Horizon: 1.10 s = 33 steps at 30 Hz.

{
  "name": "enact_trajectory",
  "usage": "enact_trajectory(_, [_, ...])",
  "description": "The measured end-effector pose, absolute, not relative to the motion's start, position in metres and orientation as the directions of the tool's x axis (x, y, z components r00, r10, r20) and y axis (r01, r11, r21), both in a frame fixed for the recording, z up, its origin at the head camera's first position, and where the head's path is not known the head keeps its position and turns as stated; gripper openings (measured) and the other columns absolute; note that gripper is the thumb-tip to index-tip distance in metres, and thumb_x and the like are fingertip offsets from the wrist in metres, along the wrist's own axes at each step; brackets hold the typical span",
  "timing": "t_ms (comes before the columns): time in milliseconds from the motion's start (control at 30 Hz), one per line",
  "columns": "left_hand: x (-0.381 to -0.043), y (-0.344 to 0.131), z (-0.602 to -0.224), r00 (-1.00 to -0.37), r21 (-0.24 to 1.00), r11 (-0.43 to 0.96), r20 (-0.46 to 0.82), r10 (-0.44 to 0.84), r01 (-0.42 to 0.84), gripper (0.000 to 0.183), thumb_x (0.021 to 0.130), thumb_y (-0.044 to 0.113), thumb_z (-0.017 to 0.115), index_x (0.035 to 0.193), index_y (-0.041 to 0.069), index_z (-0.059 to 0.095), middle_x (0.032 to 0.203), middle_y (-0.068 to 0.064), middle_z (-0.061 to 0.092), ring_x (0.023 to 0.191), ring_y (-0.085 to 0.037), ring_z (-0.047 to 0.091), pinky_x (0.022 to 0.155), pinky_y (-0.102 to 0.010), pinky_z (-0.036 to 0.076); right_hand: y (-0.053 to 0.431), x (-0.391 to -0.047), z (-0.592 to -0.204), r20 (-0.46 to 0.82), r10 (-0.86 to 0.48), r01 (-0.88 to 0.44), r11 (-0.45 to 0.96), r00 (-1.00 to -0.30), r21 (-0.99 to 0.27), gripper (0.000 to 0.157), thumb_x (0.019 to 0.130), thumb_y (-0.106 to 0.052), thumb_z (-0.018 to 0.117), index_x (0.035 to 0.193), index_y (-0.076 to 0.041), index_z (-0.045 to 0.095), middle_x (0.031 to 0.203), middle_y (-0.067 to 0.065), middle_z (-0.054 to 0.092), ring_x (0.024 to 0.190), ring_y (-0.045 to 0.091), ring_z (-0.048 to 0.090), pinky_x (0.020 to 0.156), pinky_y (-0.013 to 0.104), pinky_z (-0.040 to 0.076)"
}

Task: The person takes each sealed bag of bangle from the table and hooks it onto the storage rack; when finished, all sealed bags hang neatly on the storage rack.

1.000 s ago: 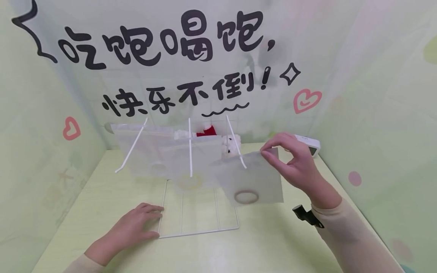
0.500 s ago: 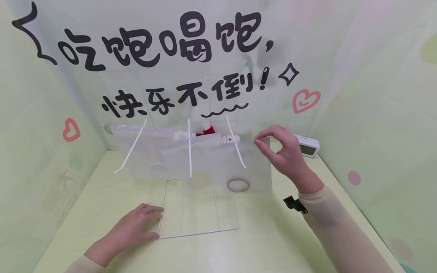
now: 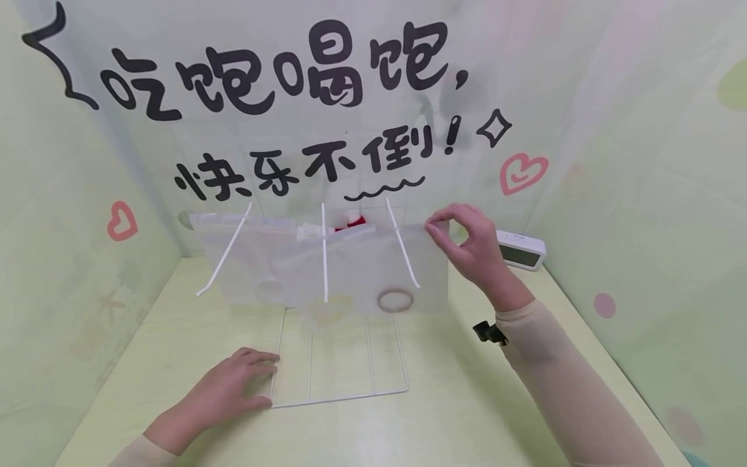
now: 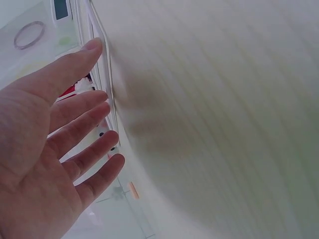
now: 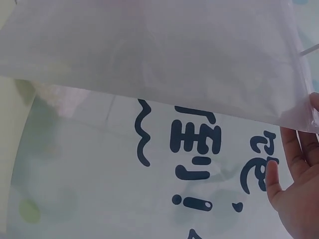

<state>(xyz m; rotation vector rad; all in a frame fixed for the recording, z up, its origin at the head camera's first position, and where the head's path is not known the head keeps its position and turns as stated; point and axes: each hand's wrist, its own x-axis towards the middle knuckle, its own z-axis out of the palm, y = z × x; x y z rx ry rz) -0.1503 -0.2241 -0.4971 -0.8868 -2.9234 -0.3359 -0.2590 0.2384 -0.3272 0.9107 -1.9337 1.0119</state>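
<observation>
In the head view, my right hand (image 3: 469,240) pinches the top right corner of a frosted plastic bag (image 3: 423,275). A brown ring (image 3: 395,299) shows low on this bag. The right prong (image 3: 408,256) of a white wire rack (image 3: 338,399) crosses in front of it; whether it passes through the bag, I cannot tell. Two similar bags hang at the other prongs, the left bag (image 3: 245,266) and the middle bag (image 3: 350,266) with a faint yellow ring. My left hand (image 3: 227,383) touches the rack's base wire with extended fingers, as the left wrist view also shows.
A white device with a dark display (image 3: 521,251) stands behind at the right. A white and red item (image 3: 356,222) is partly hidden behind the bags. Printed walls (image 3: 653,194) close in the pale table (image 3: 455,421) at the back and sides.
My right hand has moved up, back and left with the bag. The bag now stands further back along the right prong and covers more of the items behind. The left hand has stayed put.
</observation>
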Motion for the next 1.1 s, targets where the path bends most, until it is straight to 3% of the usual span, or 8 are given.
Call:
enact_trajectory(367, [-0.150,-0.222,-0.495,-0.827,0.193,0.804,0.123,0.548,0.562,0.057,0.074,0.040,0.090,0.122,0.014,0.075,0.137,0.003,0.067,0.123,-0.026,0.061,0.097,-0.051,0.059,0.239,-0.263,-0.327,0.827,-0.232,-0.803,0.471,-0.512,-0.365,0.011,0.088,-0.001,0.078,0.098,-0.004,0.074,0.091,0.009,0.076,0.089,0.021,0.068,0.090,0.028,0.047])
enact_trajectory(600, [-0.151,-0.220,-0.495,-0.823,0.188,0.801,0.122,0.554,0.568,0.057,0.074,0.040,0.090,0.122,0.014,0.075,0.136,0.004,0.067,0.122,-0.025,0.061,0.095,-0.050,0.059,0.248,-0.253,-0.327,0.814,-0.221,-0.789,0.473,-0.537,-0.392,0.017,0.087,0.001,0.079,0.103,-0.003,0.074,0.096,0.009,0.076,0.094,0.017,0.068,0.095,0.019,0.050])
enact_trajectory(933, [-0.151,-0.220,-0.495,-0.822,0.191,0.799,0.131,0.555,0.570,0.058,0.075,0.041,0.088,0.125,0.014,0.074,0.138,0.004,0.067,0.123,-0.025,0.061,0.097,-0.050,0.059,0.269,-0.228,-0.334,0.843,-0.202,-0.813,0.445,-0.499,-0.375,0.028,0.082,0.011,0.078,0.108,0.002,0.071,0.104,0.013,0.073,0.104,0.020,0.066,0.103,0.022,0.052])
enact_trajectory(1100, [-0.151,-0.221,-0.495,-0.810,0.176,0.790,0.142,0.570,0.587,0.053,0.076,0.041,0.088,0.121,0.015,0.076,0.137,0.005,0.067,0.122,-0.024,0.061,0.097,-0.049,0.059,0.280,-0.212,-0.343,0.835,-0.203,-0.804,0.456,-0.512,-0.382,0.031,0.079,0.013,0.078,0.107,0.003,0.071,0.102,0.013,0.073,0.101,0.020,0.067,0.099,0.019,0.051])
